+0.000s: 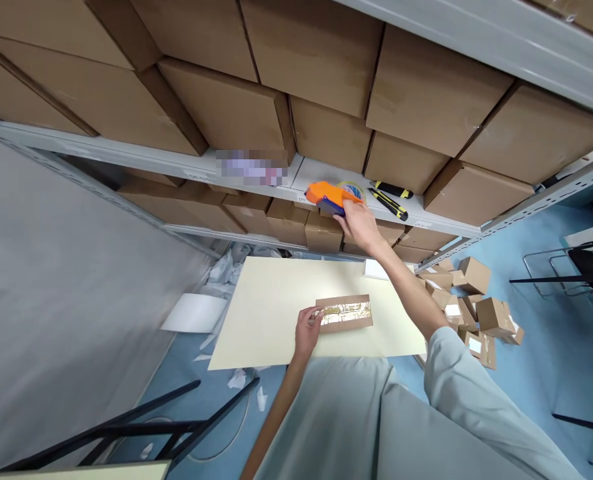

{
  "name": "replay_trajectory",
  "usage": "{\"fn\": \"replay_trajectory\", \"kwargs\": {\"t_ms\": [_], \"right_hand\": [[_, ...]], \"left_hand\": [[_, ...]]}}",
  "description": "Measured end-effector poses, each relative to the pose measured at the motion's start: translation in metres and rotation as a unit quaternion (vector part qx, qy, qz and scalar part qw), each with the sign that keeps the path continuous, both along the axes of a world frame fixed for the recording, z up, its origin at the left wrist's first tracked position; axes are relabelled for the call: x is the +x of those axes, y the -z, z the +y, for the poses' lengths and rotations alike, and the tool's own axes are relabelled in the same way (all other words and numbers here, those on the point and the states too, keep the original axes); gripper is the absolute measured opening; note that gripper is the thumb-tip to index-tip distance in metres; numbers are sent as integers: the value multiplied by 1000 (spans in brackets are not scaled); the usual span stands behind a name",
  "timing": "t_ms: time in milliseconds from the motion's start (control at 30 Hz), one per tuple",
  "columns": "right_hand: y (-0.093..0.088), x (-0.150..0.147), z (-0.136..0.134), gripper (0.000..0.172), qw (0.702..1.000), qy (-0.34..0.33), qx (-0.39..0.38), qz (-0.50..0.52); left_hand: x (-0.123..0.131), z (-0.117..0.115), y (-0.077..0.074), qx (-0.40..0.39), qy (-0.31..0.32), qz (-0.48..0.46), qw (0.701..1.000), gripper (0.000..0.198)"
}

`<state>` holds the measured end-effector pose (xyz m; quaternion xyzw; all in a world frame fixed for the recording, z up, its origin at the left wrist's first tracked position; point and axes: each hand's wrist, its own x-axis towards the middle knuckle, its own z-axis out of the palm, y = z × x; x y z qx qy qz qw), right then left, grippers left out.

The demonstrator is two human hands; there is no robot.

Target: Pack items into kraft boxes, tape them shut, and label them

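Head view. Carton (345, 315), taped: touched at its left end by left hand (306, 331); closure cannot be told. Tape dispenser (328, 195), orange: grasped by right hand (362, 225), at shelf (312, 175) beyond carton. Step judged: dispenser handling, pick-up or return undetermined; steady grip called for.
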<state>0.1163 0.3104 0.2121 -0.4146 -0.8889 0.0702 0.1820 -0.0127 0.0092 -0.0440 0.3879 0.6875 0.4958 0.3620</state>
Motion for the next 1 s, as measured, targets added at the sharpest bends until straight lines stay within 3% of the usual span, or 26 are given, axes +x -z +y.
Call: {"fn": "replay_trajectory", "kwargs": {"t_ms": [133, 333, 467, 667, 733, 833, 1000], "right_hand": [[18, 62, -38, 36, 999, 32, -13, 37], [34, 133, -30, 45, 991, 109, -35, 75], [31, 151, -42, 48, 988, 116, -50, 88], [17, 154, -109, 55, 971, 55, -201, 117], [17, 150, -131, 55, 945, 6, -291, 150], [24, 144, -157, 58, 878, -40, -444, 175], [41, 137, -184, 63, 785, -47, -593, 176]], "left_hand": [[0, 2, 2, 0, 2, 3, 1000, 61], [-1, 5, -2, -6, 3, 9, 1000, 67], [-1, 7, -5, 2, 6, 16, 1000, 67], [4, 9, -15, 6, 14, 28, 1000, 46], [8, 8, -19, 4, 14, 39, 999, 34], [15, 5, -27, 0, 25, 69, 997, 21], [27, -2, -50, 22, -5, 84, 996, 25]]}}
